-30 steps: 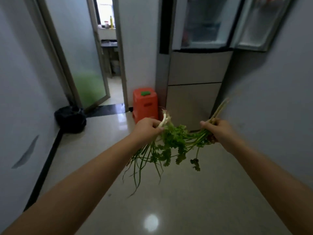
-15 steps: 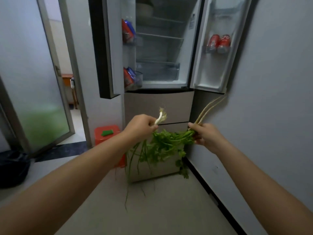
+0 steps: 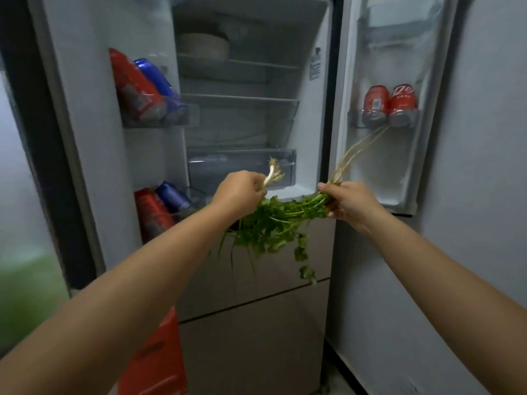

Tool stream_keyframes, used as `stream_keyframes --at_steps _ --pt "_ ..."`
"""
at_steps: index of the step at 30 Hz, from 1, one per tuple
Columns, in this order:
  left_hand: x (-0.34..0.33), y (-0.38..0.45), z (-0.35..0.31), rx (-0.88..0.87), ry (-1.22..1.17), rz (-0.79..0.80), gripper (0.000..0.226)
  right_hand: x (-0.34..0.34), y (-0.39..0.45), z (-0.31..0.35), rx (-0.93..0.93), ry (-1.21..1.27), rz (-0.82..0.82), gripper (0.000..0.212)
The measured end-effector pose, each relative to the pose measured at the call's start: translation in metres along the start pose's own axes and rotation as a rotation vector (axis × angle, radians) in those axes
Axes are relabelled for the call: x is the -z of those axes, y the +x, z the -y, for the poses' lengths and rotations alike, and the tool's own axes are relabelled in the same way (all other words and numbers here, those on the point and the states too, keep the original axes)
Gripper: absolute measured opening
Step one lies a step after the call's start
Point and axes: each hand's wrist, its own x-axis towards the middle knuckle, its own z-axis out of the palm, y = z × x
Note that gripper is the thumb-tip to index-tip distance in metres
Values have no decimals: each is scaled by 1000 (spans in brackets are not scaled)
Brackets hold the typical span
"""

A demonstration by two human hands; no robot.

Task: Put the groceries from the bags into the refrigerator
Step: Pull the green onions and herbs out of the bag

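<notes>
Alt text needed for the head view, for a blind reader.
Two bare hands hold greens before an open refrigerator: the left hand grips white-rooted green scallions, the right hand a leafy green coriander bunch. Two red drink cans sit in the right door.

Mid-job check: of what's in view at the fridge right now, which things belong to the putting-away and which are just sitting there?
Job:
- spring onions, left hand grips them
- coriander bunch, right hand grips it
- open refrigerator
- clear drawer

Just there:
- red cans in right door
- cans in left door
- bowl
- orange stool
</notes>
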Motion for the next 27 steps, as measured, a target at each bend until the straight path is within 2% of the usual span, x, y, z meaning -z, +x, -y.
stream_keyframes --at_steps 6,14,18,27 --pt "-51 144 15 93 62 -126 25 6 168 -10 41 6 -8 25" --pt "-43 310 48 168 438 -347 32 -42 364 5 8 296 146 27" --pt "-42 363 86 124 694 -364 38 -89 438 3 -43 412 239 26" --pt "-41 479 171 43 902 -320 46 -183 575 -9 -195 529 302 27"
